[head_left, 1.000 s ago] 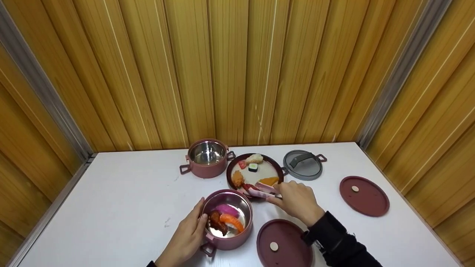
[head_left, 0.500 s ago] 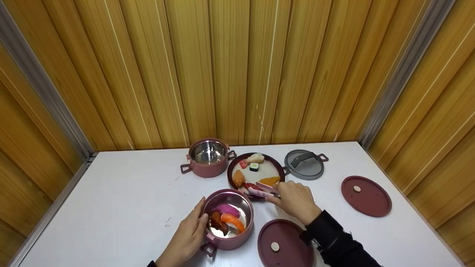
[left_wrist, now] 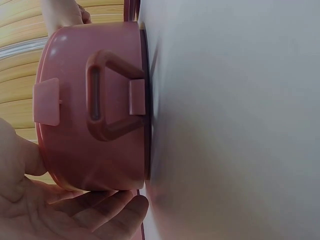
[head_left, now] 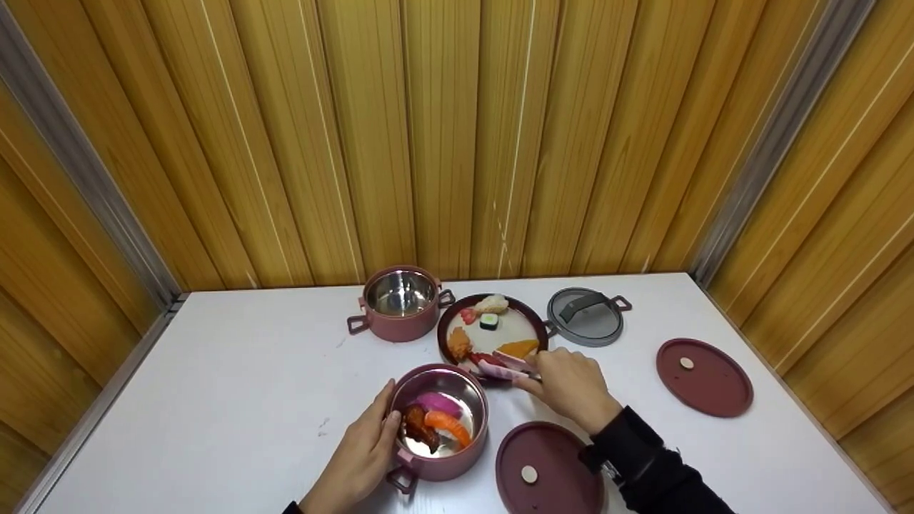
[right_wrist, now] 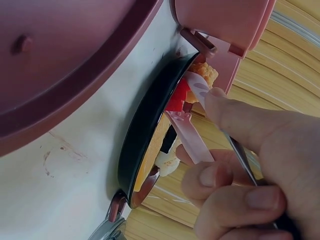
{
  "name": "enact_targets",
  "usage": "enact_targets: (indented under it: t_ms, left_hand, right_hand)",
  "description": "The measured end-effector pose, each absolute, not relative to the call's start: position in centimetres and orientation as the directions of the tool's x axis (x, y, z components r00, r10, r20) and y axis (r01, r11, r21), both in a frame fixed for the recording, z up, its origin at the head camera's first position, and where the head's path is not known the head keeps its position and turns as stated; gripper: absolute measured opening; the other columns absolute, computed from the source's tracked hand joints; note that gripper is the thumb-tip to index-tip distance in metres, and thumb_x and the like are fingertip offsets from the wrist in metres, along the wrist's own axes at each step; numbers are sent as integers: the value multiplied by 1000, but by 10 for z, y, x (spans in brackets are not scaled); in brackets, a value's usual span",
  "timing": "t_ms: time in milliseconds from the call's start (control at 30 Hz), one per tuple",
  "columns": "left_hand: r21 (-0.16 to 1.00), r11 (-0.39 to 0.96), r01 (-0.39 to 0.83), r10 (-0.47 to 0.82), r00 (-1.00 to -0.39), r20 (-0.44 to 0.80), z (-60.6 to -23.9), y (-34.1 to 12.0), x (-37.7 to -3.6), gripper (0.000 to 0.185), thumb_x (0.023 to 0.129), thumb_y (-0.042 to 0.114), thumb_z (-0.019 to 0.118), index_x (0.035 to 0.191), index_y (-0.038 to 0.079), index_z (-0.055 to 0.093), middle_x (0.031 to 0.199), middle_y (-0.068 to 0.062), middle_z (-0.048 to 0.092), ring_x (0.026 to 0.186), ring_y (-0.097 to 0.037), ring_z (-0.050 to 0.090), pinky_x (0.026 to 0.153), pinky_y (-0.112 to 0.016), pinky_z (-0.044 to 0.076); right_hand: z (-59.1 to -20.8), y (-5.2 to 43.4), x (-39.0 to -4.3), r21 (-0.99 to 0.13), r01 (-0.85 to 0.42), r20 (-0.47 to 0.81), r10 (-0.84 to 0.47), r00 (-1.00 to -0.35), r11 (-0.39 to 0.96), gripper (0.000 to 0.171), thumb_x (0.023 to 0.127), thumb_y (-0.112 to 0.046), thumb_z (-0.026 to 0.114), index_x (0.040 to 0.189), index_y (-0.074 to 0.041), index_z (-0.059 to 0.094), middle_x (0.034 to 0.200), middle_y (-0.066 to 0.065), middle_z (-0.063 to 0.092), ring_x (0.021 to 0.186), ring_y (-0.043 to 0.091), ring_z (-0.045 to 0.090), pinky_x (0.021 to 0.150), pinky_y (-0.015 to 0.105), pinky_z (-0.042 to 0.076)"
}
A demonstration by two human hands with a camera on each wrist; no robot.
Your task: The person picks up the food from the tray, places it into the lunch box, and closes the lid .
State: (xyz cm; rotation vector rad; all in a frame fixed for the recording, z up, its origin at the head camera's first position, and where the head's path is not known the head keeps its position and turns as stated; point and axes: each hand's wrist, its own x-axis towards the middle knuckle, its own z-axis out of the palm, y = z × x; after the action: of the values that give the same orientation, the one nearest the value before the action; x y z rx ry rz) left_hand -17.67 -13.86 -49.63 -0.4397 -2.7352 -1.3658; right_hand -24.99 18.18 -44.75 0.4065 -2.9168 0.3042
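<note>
A white tabletop [head_left: 214, 400] walled by wooden panels is seen from the head view. Two flat maroon round lids are laid on it: one at the near edge [head_left: 546, 471], one well apart to the right [head_left: 703, 377]. A grey glass lid with a dark handle [head_left: 584, 317] is set beside a dark round plate of toy sushi [head_left: 532, 325]. An empty pink steel-lined pot [head_left: 398, 303] is placed left of the plate.

The nearer pink steel-lined pot [head_left: 439, 421] is steadied by the left hand [head_left: 357, 457]: the palm and relaxed, fairly straight fingers are pressed against its outer wall, also shown in the left wrist view [left_wrist: 95, 145]. A dark piece, an orange piece and a pink piece are held inside this pot.

Pink plastic tongs [head_left: 503, 369] are gripped by the right hand [head_left: 571, 389], fingers curled round them, tips kept at the plate's near rim by a red piece [right_wrist: 177, 97]; the jaws are seen together around it in the right wrist view.

Against the earlier frames almost nothing is changed: both hands, tongs and pots are kept where they were, only a slight camera shift is noted.
</note>
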Motion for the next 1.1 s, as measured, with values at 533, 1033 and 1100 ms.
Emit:
enact_targets:
  t_ms: [533, 1033, 1100]
  left_hand:
    - [780, 564, 269, 225, -960, 168, -495, -138, -176, 57, 118, 26, 40, 165, -5, 32, 169, -29, 39, 155, -51, 41, 125, -67, 33]
    - [778, 567, 270, 224, -960, 170, -496, -138, -176, 58, 118, 27, 40, 165, -4, 33, 168, -29, 40, 154, -50, 42, 125, -67, 34]
    - [778, 567, 271, 226, -959, 169, -496, -138, -176, 58, 118, 27, 40, 165, -4, 33, 168, -29, 39, 154, -50, 42, 125, -66, 34]
  right_hand:
    - [-443, 184, -247, -183, -308, 229, -264, -937, 934, 38, 91, -42, 85, 71, -20, 60, 68, 3, 63, 61, 22, 59, 50, 42, 43]
    - [-445, 175, -252, -149, -242, 193, -212, -958, 959, 33, 89, -45, 86, 85, -13, 76, 77, 10, 70, 69, 31, 67, 56, 49, 50]
    - [-446, 173, -253, -141, -243, 201, -212, -956, 960, 36, 89, -45, 86, 81, -13, 73, 76, 11, 70, 68, 32, 67, 56, 50, 50]
